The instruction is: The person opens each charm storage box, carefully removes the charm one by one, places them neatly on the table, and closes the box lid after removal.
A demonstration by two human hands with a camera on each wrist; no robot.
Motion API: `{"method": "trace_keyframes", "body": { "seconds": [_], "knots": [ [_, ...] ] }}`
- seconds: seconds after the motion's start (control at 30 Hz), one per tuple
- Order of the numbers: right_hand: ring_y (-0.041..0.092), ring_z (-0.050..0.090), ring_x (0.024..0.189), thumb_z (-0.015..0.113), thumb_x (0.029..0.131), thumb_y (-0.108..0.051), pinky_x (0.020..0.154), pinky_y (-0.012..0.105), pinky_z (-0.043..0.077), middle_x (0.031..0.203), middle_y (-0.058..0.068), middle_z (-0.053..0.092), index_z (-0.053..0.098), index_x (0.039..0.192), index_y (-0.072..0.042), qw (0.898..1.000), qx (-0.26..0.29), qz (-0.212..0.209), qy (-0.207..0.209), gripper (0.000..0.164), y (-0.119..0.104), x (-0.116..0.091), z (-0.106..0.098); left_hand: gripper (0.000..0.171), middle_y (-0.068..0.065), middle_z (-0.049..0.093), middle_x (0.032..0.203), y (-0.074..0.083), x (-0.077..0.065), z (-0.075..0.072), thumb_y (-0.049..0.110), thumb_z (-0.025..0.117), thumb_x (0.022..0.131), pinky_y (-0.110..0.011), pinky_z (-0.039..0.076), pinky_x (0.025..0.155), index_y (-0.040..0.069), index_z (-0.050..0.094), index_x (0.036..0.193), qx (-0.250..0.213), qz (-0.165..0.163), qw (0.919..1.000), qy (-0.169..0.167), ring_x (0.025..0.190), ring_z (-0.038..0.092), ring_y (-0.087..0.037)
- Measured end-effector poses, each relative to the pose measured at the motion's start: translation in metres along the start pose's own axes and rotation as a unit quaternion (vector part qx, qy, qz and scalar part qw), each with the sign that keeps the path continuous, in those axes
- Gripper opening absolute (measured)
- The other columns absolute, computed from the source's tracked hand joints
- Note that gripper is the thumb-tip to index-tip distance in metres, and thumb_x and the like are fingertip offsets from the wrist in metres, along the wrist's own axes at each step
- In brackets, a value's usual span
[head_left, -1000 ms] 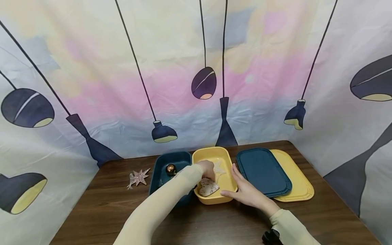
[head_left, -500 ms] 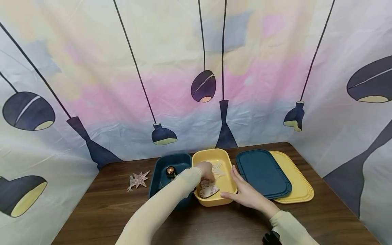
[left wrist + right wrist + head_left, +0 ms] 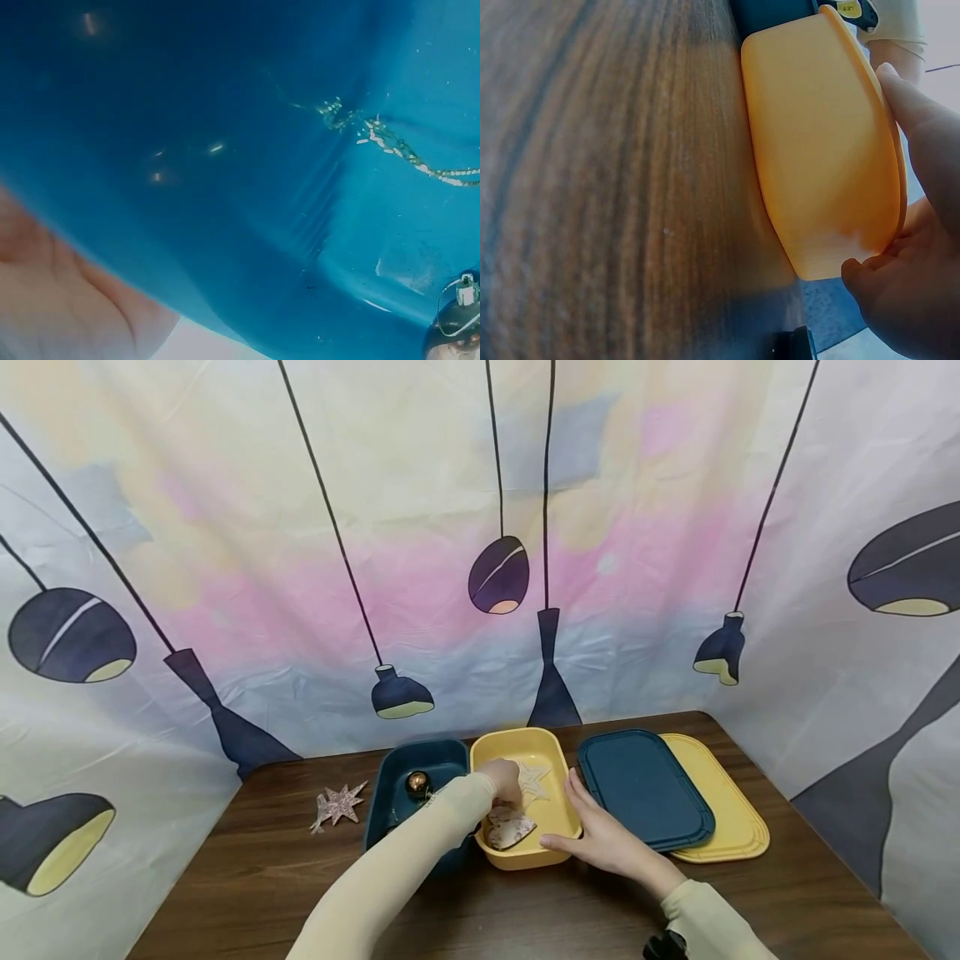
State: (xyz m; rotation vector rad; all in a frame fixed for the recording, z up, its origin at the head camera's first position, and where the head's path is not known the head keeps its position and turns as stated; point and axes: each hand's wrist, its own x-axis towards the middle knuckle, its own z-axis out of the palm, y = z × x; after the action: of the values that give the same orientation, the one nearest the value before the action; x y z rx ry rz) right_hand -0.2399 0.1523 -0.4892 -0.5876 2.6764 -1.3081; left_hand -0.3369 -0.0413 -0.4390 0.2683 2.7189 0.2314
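Observation:
My left hand [image 3: 504,779] reaches down into the yellow container [image 3: 527,742], its fingertips hidden behind the hand itself. Right below it lies a pale heart-shaped ornament [image 3: 510,830] with a mottled pattern, and I cannot tell whether the fingers hold it. A pale star ornament [image 3: 532,781] lies beside the hand. My right hand [image 3: 603,837] spans the near right corner of this container, thumb at the front rim and straight fingers along the right side. In the right wrist view, the thumb [image 3: 904,97] touches the rim and the fingertips [image 3: 859,277] meet the wall.
The dark blue container [image 3: 387,781] stands left of the yellow one, holding a copper bauble [image 3: 417,783] and a glittery cord [image 3: 405,154]. A glittery pink star [image 3: 343,802] lies farther left. Blue [image 3: 645,785] and yellow [image 3: 738,810] lids overlap on the right.
The tabletop sits slightly lower in the head view. My left hand has shifted slightly inside the yellow container. The right hand stays at its corner.

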Motion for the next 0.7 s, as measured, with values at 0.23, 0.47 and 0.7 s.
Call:
{"method": "trace_keyframes", "body": {
  "seconds": [0.23, 0.47, 0.7],
  "knots": [
    [0.036, 0.008, 0.152, 0.073, 0.091, -0.050, 0.116, 0.059, 0.026, 0.168, 0.012, -0.005, 0.003, 0.161, -0.007, 1.000, -0.001, 0.002, -0.006, 0.108, -0.001, -0.001, 0.001, 0.011, -0.008, 0.054, 0.074, -0.007, 0.000, -0.002, 0.007, 0.075, 0.085, -0.030, 0.032, 0.049, 0.005, 0.065, 0.089, -0.028, 0.024, 0.9990, 0.024, 0.058, 0.042, -0.020],
    [0.039, 0.009, 0.151, 0.071, 0.091, -0.053, 0.114, 0.061, 0.027, 0.168, 0.012, -0.007, 0.005, 0.161, -0.005, 1.000, -0.004, 0.000, -0.006, 0.107, -0.004, 0.000, -0.001, 0.009, -0.003, 0.058, 0.074, 0.000, -0.014, -0.021, 0.010, 0.072, 0.088, -0.030, 0.034, 0.062, 0.008, 0.066, 0.083, 0.047, 0.076, 0.9935, 0.070, 0.065, 0.044, -0.018],
    [0.038, 0.008, 0.152, 0.071, 0.091, -0.052, 0.115, 0.061, 0.026, 0.168, 0.010, -0.007, 0.005, 0.161, -0.006, 1.000, 0.006, 0.006, -0.007, 0.106, 0.000, -0.002, 0.002, 0.023, -0.004, 0.044, 0.066, -0.003, -0.021, -0.032, 0.002, 0.059, 0.098, -0.032, 0.031, 0.059, 0.010, 0.057, 0.076, 0.044, 0.062, 0.9929, 0.091, 0.061, 0.037, -0.018]
  ]
}}
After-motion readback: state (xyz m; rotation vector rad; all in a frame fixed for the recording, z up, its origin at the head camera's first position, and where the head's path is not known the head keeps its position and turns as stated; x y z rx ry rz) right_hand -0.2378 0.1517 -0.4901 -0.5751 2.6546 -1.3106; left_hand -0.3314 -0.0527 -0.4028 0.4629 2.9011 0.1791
